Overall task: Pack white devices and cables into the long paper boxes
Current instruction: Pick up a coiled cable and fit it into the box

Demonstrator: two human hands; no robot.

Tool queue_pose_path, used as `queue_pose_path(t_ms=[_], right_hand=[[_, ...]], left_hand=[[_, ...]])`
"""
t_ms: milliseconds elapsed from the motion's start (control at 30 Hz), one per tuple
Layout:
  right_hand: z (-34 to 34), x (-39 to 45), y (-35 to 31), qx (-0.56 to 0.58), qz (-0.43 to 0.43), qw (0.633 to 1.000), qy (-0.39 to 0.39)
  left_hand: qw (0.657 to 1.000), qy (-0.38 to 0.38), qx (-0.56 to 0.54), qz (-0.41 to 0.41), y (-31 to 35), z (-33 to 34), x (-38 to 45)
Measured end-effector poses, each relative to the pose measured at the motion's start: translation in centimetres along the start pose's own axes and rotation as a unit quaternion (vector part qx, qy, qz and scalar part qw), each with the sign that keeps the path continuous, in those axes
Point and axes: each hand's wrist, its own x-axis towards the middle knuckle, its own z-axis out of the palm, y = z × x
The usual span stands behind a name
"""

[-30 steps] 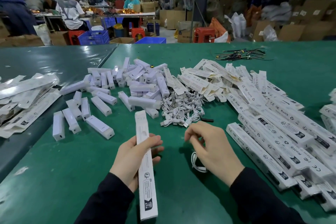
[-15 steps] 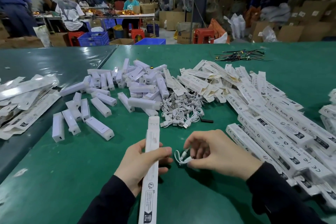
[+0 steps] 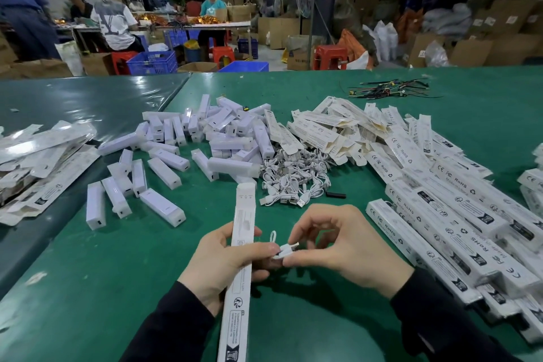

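My left hand [image 3: 223,261] grips a long white paper box [image 3: 239,273] that points away from me, its far flap open. My right hand [image 3: 346,247] pinches a small coiled white cable [image 3: 283,248] just right of the box, touching my left fingertips. Beyond my hands lies a heap of white cables [image 3: 293,176]. White block-shaped devices [image 3: 188,153] are scattered and piled to the left and behind.
Flat unfolded boxes [image 3: 329,129] are piled at the back. Closed long boxes [image 3: 458,214] are stacked on the right of the green table [image 3: 293,317]. More flat packaging [image 3: 38,161] lies far left. A bundle of dark wires [image 3: 388,89] sits far back. People work at a distant table.
My right hand lifted the coiled cable off the table and brought it left to the box. My left hand turned the box more upright and nearer the cable.
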Motion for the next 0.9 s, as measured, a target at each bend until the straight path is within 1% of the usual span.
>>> queue_pose_path(t_ms=[67,167,233,300,367,400,467,533,567,600,667,700,767,900], right_hand=[[-0.4,0.0,-0.3,0.036,0.015,0.999,-0.022],[-0.5,-0.2,-0.6,0.094,0.031,0.99,-0.098],[-0.4,-0.3,-0.5,0.147,0.027,0.982,-0.112],[-0.5,-0.3,-0.5,0.187,0.025,0.977,-0.098],[-0.5,-0.1,-0.5,0.187,0.026,0.98,-0.067],[-0.6,0.1,-0.4,0.175,0.027,0.984,-0.034],[-0.9,0.4,0.0,0.169,0.035,0.983,0.067],[-1.2,0.6,0.4,0.183,0.04,0.97,0.157],[-1.3,0.7,0.5,0.192,0.041,0.965,0.176],[-1.3,0.7,0.7,0.199,0.041,0.962,0.18],[-0.9,0.7,0.7,0.208,0.044,0.964,0.157],[-0.7,0.7,0.7,0.208,0.045,0.967,0.144],[-0.5,0.7,0.6,0.197,0.043,0.972,0.119],[-1.2,0.5,0.2,0.173,0.045,0.981,0.076]], left_hand=[[0.998,-0.047,0.023,-0.023,0.3,0.0,-0.3],[0.994,-0.091,0.035,-0.048,0.4,-0.1,-0.5],[0.992,-0.112,0.042,-0.05,0.4,-0.1,-0.6],[0.991,-0.119,0.04,-0.048,0.4,-0.1,-0.7],[0.99,-0.126,0.033,-0.049,0.5,0.0,-0.8],[0.99,-0.127,0.028,-0.051,0.5,0.0,-0.8],[0.989,-0.134,0.023,-0.057,0.5,0.0,-0.9],[0.983,-0.169,0.033,-0.063,0.6,0.0,-1.2],[0.978,-0.195,0.043,-0.065,0.5,0.1,-1.3],[0.971,-0.224,0.053,-0.068,0.4,0.1,-1.4],[0.956,-0.272,0.075,-0.078,0.2,0.2,-1.6],[0.952,-0.284,0.085,-0.082,0.2,0.2,-1.6],[0.948,-0.293,0.093,-0.083,0.1,0.2,-1.5],[0.952,-0.285,0.085,-0.067,0.3,0.1,-1.2]])
